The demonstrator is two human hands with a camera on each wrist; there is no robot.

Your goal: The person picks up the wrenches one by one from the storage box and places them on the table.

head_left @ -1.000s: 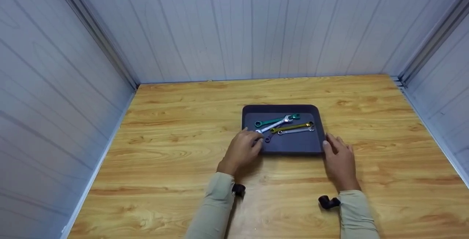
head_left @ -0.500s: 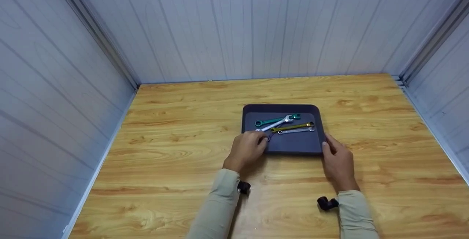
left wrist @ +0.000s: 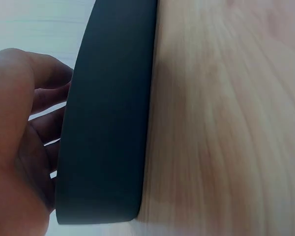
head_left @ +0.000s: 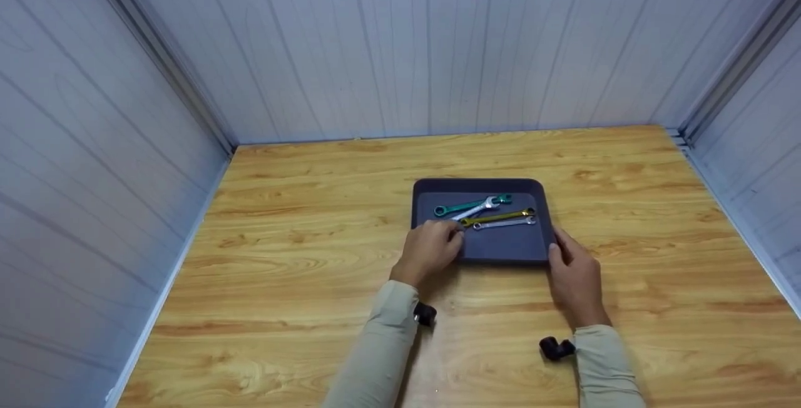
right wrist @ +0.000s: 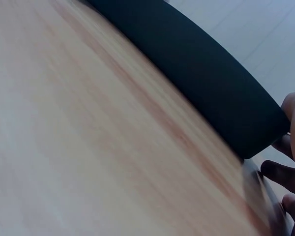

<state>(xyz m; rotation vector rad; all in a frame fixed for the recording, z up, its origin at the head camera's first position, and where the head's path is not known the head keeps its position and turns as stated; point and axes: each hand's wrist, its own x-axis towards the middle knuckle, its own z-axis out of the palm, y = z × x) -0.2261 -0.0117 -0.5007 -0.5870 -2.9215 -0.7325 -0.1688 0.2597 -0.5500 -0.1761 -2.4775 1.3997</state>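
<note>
Dark tray [head_left: 507, 248] w/ wrenches [head_left: 485, 212] btwn both hands, on wood table [head_left: 300, 258]

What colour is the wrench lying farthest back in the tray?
Green: the wrench at the back of the dark tray, clearest in the head view.

The left hand [head_left: 430, 248] moves forward and rightward onto the near-left corner of the tray [head_left: 500, 248], its fingers now reaching over the rim. The right hand [head_left: 572, 273] closes in on the near-right corner, its thumb now lying against the rim.
</note>
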